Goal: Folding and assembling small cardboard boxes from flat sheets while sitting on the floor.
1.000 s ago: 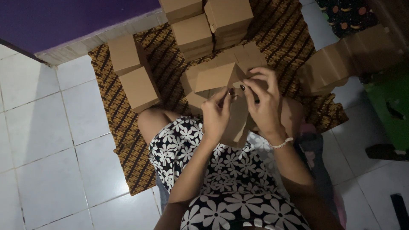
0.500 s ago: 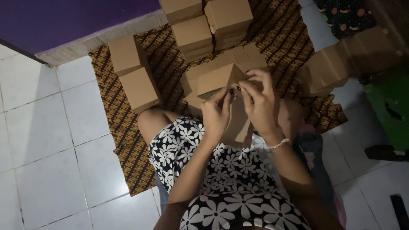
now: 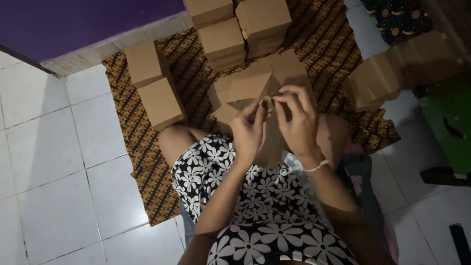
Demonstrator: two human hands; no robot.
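A brown cardboard box (image 3: 245, 88), half folded, rests over my knees with its flaps raised. My left hand (image 3: 248, 130) pinches the near flap from the left, fingers closed on the cardboard. My right hand (image 3: 297, 120), with a white band on the wrist, grips the same flap edge from the right, fingertips close to those of the left. Part of the box is hidden behind both hands. My lap is covered by a black dress with white flowers (image 3: 255, 206).
Two folded boxes (image 3: 152, 88) lie on the patterned brown mat (image 3: 132, 132) to the left. A stack of finished boxes (image 3: 240, 29) stands at the top. Flat cardboard blanks (image 3: 392, 73) lie at the right. White floor tiles (image 3: 59, 172) surround the mat; a purple wall (image 3: 73, 24) is behind.
The box has tilted a little and both hands have shifted along its flap, fingertips drawing closer together. Nothing else has moved.
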